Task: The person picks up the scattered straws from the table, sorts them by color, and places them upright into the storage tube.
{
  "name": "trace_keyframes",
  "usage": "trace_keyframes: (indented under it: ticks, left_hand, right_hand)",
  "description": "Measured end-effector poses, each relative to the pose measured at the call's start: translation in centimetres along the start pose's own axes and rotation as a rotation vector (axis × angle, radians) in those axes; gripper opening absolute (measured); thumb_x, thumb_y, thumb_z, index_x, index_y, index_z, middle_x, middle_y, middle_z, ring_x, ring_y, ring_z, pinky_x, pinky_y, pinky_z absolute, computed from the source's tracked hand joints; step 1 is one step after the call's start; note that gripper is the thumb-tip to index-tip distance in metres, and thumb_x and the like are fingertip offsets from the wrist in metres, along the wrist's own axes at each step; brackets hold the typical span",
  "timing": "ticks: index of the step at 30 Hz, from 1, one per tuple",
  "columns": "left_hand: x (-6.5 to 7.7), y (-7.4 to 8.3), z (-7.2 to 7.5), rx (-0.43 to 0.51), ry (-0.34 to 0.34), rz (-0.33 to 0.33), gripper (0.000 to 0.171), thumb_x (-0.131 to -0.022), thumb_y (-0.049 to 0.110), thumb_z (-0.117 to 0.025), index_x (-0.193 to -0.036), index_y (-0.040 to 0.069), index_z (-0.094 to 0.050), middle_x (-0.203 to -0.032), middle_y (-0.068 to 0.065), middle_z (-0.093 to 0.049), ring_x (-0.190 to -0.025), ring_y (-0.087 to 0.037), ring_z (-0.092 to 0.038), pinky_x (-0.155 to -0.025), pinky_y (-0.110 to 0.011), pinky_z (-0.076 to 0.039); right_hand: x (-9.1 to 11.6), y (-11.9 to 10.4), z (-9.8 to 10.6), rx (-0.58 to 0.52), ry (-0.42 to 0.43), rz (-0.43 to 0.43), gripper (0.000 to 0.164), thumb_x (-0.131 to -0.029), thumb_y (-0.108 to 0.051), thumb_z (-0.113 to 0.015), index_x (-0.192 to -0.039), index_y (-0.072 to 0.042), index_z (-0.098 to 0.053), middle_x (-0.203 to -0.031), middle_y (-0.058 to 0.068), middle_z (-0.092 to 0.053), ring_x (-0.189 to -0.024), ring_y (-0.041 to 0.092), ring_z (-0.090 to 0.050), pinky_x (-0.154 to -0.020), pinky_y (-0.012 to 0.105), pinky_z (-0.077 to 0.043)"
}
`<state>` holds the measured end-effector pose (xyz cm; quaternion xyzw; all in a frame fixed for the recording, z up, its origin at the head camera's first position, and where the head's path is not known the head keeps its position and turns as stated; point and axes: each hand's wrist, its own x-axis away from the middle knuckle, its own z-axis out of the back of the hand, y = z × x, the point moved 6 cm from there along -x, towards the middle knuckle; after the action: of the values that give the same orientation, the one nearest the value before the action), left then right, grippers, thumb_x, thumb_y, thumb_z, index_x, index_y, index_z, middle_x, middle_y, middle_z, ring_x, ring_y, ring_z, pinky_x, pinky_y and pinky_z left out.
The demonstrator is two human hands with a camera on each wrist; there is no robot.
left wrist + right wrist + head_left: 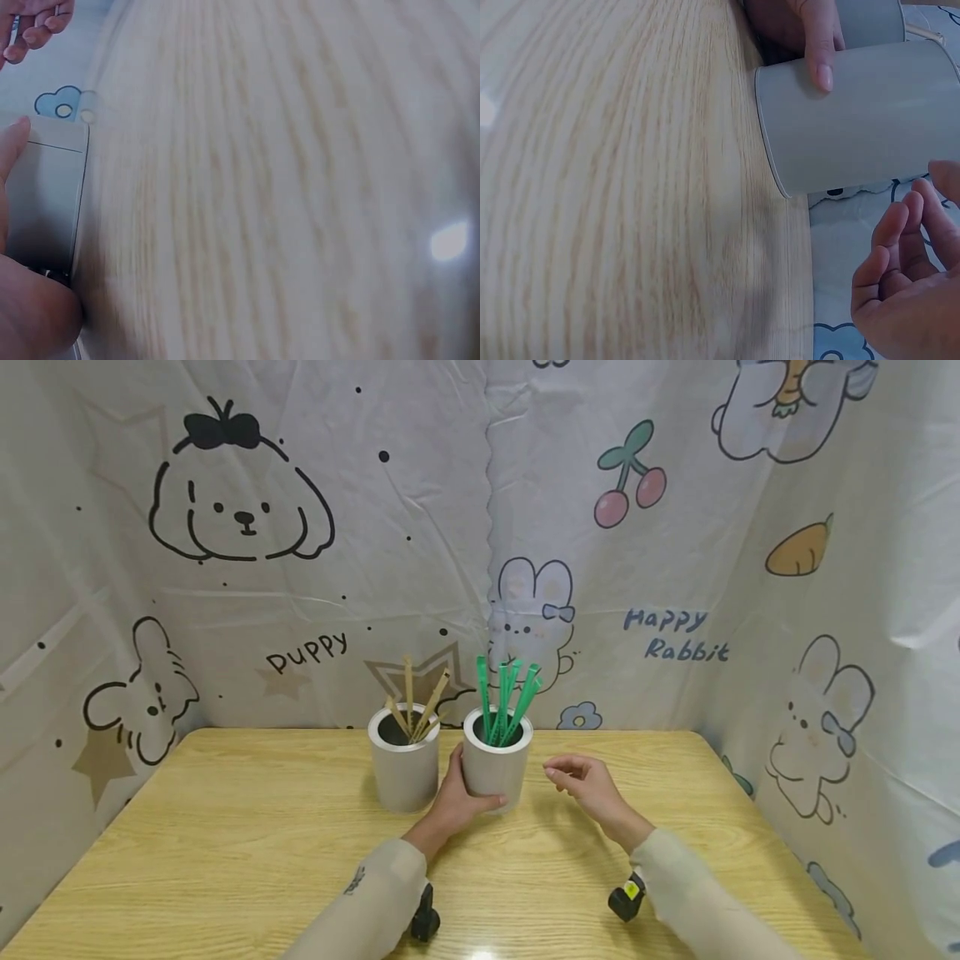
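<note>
My left hand grips the lower side of a white cylindrical pot, its thumb across the front. Several green strips with flat ends stand in that pot, leaning various ways. To its left is a matching pot with several tan strips. My right hand is raised just right of the green-strip pot, apart from it. Its fingers are loosely bent with nothing visible between them. In the right wrist view the left thumb lies against the gripped pot.
The pots stand toward the back of a wood-grain table. Behind and beside it hangs a white cloth printed with cartoon animals, cherries and lettering. A black wrist camera sits under the left sleeve, another camera under the right.
</note>
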<state>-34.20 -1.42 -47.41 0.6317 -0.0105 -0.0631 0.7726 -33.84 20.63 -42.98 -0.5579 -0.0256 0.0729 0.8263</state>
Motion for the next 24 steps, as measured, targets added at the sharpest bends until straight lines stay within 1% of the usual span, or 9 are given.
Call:
trace_keyframes:
  ticks: [4, 7, 11, 17, 21, 24]
  left_hand:
    - [0.3, 0.1, 0.2, 0.009, -0.005, 0.025, 0.112, -0.078, 0.013, -0.087, -0.161, 0.011, -0.012, -0.161, -0.022, -0.032, -0.145, -0.044, -0.037, -0.121, -0.062, -0.028]
    - [0.5, 0.0, 0.3, 0.012, -0.006, 0.031, 0.112, -0.078, 0.013, -0.087, -0.161, 0.010, -0.012, -0.161, -0.024, -0.032, -0.145, -0.045, -0.036, -0.121, -0.062, -0.027]
    - [0.6, -0.1, 0.5, 0.004, -0.006, 0.023, 0.110, -0.079, 0.013, -0.086, -0.161, 0.007, -0.013, -0.160, -0.026, -0.031, -0.147, -0.046, -0.034, -0.121, -0.063, -0.026]
    - [1.0, -0.2, 0.7, -0.045, 0.016, 0.013, 0.105, -0.081, 0.015, -0.084, -0.160, 0.003, -0.015, -0.160, -0.027, -0.032, -0.148, -0.046, -0.032, -0.122, -0.061, -0.028]
    - [1.4, -0.4, 0.8, -0.065, 0.024, 0.010, 0.103, -0.081, 0.015, -0.083, -0.159, 0.001, -0.017, -0.158, -0.028, -0.035, -0.147, -0.047, -0.034, -0.121, -0.060, -0.030]
    - [1.7, -0.2, 1.0, -0.071, 0.031, -0.007, 0.102, -0.081, 0.014, -0.083, -0.158, -0.002, -0.018, -0.156, -0.030, -0.037, -0.145, -0.049, -0.036, -0.120, -0.062, -0.031]
  right_hand:
    - [0.2, -0.1, -0.1, 0.008, -0.013, 0.002, 0.035, -0.101, -0.019, -0.063, -0.124, 0.007, -0.065, -0.106, 0.007, -0.070, -0.081, 0.007, -0.056, -0.072, 0.025, -0.046]
    - [0.2, 0.0, 0.1, 0.013, -0.013, 0.002, 0.034, -0.101, -0.019, -0.063, -0.124, 0.006, -0.066, -0.109, 0.010, -0.071, -0.081, 0.007, -0.056, -0.072, 0.025, -0.046]
    - [0.2, 0.2, 0.2, 0.008, -0.012, -0.003, 0.030, -0.101, -0.018, -0.063, -0.121, 0.003, -0.068, -0.106, 0.009, -0.070, -0.080, 0.007, -0.057, -0.073, 0.024, -0.046]
    - [0.5, 0.4, 0.4, 0.015, -0.019, 0.009, 0.034, -0.102, -0.019, -0.062, -0.124, 0.006, -0.065, -0.113, 0.017, -0.069, -0.082, 0.008, -0.057, -0.076, 0.025, -0.047]
    - [1.0, 0.9, 0.7, 0.012, -0.017, -0.005, 0.036, -0.102, -0.021, -0.061, -0.126, 0.005, -0.064, -0.111, 0.009, -0.069, -0.083, 0.008, -0.057, -0.078, 0.027, -0.049]
    - [1.1, 1.1, 0.9, 0.014, -0.009, -0.009, 0.037, -0.102, -0.023, -0.062, -0.126, 0.004, -0.064, -0.108, 0.003, -0.068, -0.085, 0.009, -0.057, -0.078, 0.027, -0.050]
